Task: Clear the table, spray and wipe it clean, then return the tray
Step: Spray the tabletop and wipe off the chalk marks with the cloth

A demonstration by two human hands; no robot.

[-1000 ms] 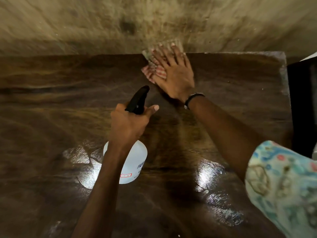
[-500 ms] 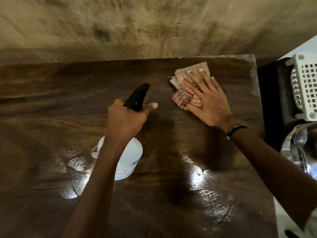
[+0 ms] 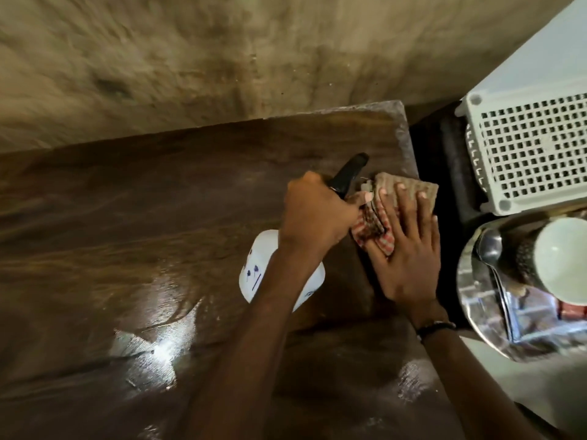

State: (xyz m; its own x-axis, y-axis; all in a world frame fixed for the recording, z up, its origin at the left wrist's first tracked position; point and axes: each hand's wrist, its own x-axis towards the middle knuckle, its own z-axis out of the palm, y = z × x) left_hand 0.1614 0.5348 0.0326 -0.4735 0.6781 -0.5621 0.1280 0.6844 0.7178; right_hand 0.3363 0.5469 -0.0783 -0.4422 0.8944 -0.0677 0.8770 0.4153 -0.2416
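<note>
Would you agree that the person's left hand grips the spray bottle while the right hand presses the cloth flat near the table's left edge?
Not quite: in the head view the right hand presses the cloth flat near the right edge of the table, not the left. The left hand does grip the spray bottle.

Your right hand (image 3: pixel 409 249) presses cloth (image 3: pixel 397 192) flat at table (image 3: pixel 127 233) far-right corner; left hand (image 3: pixel 314 214) grips spray bottle (image 3: pixel 254 277) alongside.

Glossy wet wood table (image 3: pixel 127 249); woven cloth (image 3: pixel 403 188); shiny metal tray (image 3: pixel 476 315).
</note>
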